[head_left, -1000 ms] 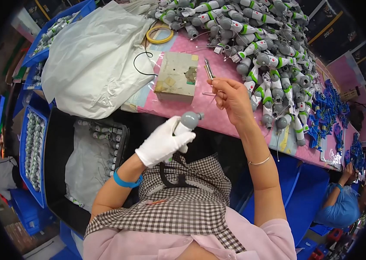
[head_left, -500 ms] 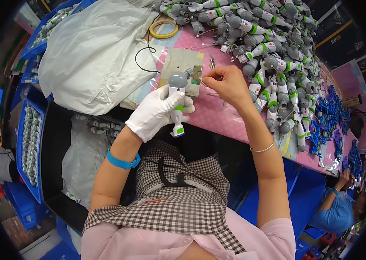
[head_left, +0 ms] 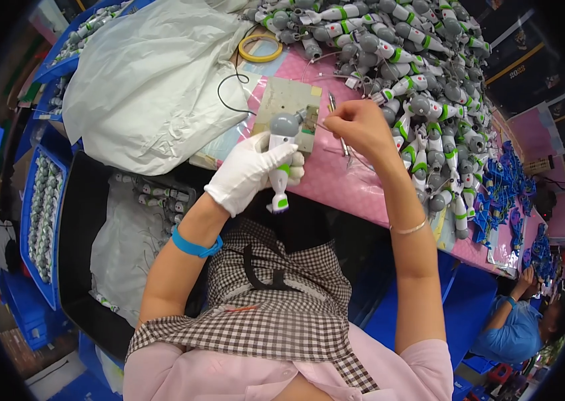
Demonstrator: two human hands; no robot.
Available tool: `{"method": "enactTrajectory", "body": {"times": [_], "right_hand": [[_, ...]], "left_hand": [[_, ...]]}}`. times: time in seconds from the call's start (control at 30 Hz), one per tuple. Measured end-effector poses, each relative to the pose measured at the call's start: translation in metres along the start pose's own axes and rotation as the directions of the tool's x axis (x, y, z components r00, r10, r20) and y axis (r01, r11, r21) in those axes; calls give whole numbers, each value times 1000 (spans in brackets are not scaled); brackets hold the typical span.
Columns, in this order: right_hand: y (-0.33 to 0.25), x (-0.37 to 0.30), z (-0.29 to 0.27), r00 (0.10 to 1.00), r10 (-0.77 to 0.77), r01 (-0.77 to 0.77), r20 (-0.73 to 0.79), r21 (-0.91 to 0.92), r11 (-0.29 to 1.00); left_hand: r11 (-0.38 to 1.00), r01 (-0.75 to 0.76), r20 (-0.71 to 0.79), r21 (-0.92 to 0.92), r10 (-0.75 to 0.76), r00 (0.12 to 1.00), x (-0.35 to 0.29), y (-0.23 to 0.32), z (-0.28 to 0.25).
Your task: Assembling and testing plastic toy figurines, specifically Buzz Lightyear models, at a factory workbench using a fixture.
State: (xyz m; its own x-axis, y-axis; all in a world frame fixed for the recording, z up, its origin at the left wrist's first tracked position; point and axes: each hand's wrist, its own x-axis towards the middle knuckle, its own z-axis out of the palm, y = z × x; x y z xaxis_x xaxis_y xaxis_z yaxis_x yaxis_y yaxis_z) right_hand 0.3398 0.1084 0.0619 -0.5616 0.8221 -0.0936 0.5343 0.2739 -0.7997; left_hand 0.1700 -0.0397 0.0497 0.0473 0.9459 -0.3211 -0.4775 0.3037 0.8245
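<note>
My left hand (head_left: 252, 167), in a white glove, is wrapped round a toy arm (head_left: 280, 180). This piece is white with green bands, has a grey ball (head_left: 284, 125) at its upper end, and hangs upright over the table's near edge. A grey stub on the ball points at a small board on the flat grey fixture (head_left: 282, 97). My bare right hand (head_left: 360, 130) is just right of the fixture, thumb and forefinger pinched on what looks like a thin wire (head_left: 320, 124). Its far end is too small to make out. A slim metal tool (head_left: 333, 101) lies beside that hand.
A big heap of similar toy arms (head_left: 422, 87) covers the table's right side, with blue parts (head_left: 506, 187) beyond. Yellow tape (head_left: 260, 58) and a white plastic sheet (head_left: 155, 87) lie to the left. Blue trays (head_left: 25, 227) stand farther left; a co-worker (head_left: 513, 327) sits at right.
My right hand has drawn slightly right, away from the fixture, still pinched. The toy arm stays in my left hand. The whole view has shifted a little.
</note>
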Motion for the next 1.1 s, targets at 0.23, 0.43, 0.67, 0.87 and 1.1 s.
{"method": "enactTrajectory", "body": {"times": [0.23,0.43,0.67,0.87,1.1], "right_hand": [[-18,-2,4,878,-463,478,125,-292,828],[-46,10,32,888,-362,448,282,-360,819],[-16,-25,3,893,-331,414,305,-267,870],[-17,-17,7,889,-277,423,365,-420,803],[-22,-10,10,837,-353,500,417,-324,803]], "left_hand": [[991,-110,-81,73,116,990,-33,4,-5],[956,-192,-337,220,259,905,-69,12,-30],[933,-280,-248,-224,224,943,-83,-6,-58],[763,-461,-637,-453,85,766,-181,-21,-99],[839,-516,-979,173,88,-186,-307,-157,-258]]}}
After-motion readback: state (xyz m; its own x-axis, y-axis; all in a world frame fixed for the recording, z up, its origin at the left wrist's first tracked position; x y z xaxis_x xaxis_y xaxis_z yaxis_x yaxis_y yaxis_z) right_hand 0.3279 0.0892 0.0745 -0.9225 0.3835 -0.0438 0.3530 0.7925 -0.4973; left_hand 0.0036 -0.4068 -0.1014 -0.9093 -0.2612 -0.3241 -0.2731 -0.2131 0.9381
